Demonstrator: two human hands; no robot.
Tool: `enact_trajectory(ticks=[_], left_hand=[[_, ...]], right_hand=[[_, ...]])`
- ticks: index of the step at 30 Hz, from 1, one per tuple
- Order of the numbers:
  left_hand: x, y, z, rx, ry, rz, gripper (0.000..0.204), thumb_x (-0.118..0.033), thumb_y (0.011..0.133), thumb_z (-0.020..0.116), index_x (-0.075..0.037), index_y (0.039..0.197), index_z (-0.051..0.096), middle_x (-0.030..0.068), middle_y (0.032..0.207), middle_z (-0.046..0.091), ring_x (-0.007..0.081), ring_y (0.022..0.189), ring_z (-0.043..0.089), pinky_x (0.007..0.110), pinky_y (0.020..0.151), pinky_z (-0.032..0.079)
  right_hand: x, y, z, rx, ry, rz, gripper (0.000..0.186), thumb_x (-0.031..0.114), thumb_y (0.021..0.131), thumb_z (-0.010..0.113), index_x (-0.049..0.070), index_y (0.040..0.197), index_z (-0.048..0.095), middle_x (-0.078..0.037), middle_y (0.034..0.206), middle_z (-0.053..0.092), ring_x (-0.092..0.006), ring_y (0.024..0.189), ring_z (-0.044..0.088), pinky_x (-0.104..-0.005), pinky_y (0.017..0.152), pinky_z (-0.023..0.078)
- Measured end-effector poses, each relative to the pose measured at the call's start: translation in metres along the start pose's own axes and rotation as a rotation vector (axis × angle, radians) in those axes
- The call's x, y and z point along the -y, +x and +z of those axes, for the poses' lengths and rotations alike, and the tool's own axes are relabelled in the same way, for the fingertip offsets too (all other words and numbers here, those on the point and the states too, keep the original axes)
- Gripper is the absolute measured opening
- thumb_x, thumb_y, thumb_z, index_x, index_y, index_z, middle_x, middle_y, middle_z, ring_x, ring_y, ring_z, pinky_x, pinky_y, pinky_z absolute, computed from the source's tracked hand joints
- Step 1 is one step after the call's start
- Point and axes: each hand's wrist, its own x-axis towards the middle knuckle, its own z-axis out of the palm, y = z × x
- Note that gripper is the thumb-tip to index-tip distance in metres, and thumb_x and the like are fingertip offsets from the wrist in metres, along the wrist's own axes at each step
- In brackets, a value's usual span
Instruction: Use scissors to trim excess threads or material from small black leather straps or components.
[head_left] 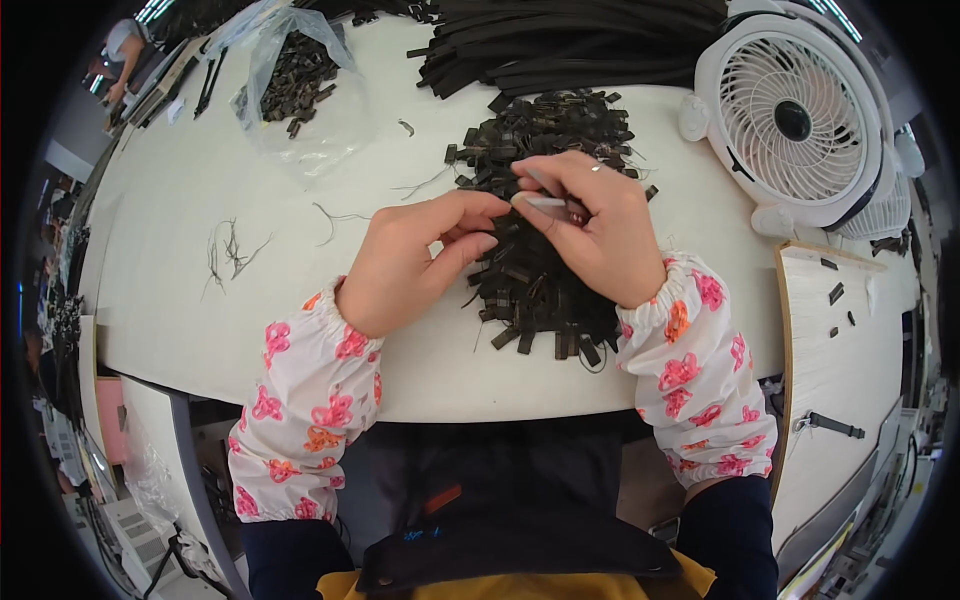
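Over a heap of small black fabric tabs, both of my hands work close together. My left hand is closed in a pinch at the heap's left side, its fingertips against dark pieces; what exactly it grips is hidden. In my right hand is a pair of small metal thread snips, its pale blades pointing toward the left fingertips. Loose threads stick out around the heap.
A clear plastic bag of similar dark pieces lies at the far left. Long black straps are stacked at the back. A white fan stands at right, beside a pale board. Loose threads lie on the white table.
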Motion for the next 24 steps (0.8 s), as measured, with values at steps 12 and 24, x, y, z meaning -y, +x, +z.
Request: enact_trajectory(ticks=[12,24], left_hand=[[0.007,0.0,-0.022,0.194,-0.395,-0.372,0.016,-0.006,0.083,0.059,0.002,0.096,0.058,0.0012,0.077,0.061,0.0047,0.067,0.054,0.019,0.061,0.045],[0.011,-0.001,-0.011,-0.112,-0.464,-0.342,0.014,-0.01,0.089,0.053,0.001,0.098,0.055,0.0052,0.085,0.062,0.007,0.072,0.056,0.02,0.066,0.046]], right_hand=[[0.002,-0.001,0.0,0.259,0.06,0.096,0.015,-0.008,0.072,0.057,-0.002,0.086,0.057,-0.007,0.071,0.058,-0.0125,0.061,0.052,-0.0226,0.058,0.043],[0.003,-0.007,0.017,0.102,-0.046,-0.132,0.022,-0.009,0.058,0.06,0.005,0.074,0.054,-0.003,0.076,0.055,-0.0174,0.051,0.054,-0.0277,0.046,0.044]])
